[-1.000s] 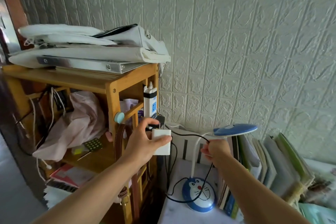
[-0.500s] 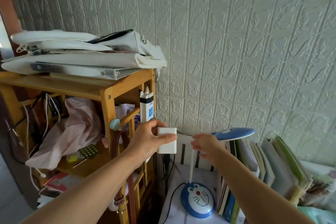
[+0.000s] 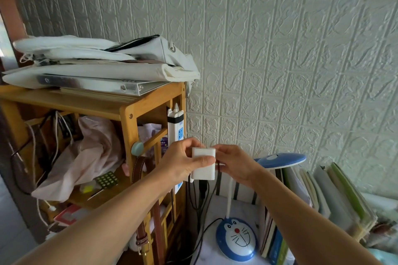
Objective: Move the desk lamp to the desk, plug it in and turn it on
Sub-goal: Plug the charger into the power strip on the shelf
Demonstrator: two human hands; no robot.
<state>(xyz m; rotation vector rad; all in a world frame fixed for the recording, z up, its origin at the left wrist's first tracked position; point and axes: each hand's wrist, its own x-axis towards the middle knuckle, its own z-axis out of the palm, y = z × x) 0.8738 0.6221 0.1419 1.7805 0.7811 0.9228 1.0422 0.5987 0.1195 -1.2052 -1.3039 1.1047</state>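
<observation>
The desk lamp stands on the white desk (image 3: 217, 251): a round blue cartoon-cat base (image 3: 237, 241), a thin white neck and a flat blue head (image 3: 280, 160). Its black cable (image 3: 204, 230) runs from the base up toward my hands. My left hand (image 3: 183, 160) grips a white power adapter (image 3: 203, 163) with two metal prongs pointing up. My right hand (image 3: 234, 163) pinches the adapter's right side, where the cable meets it. A white power strip (image 3: 177, 127) with blue sockets hangs upright on the wooden shelf's post, just behind my left hand.
A wooden shelf unit (image 3: 127, 114) stands at the left, with white bags (image 3: 103, 64) and a binder on top, plus cables and a pink bag inside. Upright books and folders (image 3: 323, 196) line the desk on the right. A textured white wall is behind.
My right hand let go of the cable loop by the lamp neck and moved left to the adapter. My left hand raised and turned the adapter so its prongs point up.
</observation>
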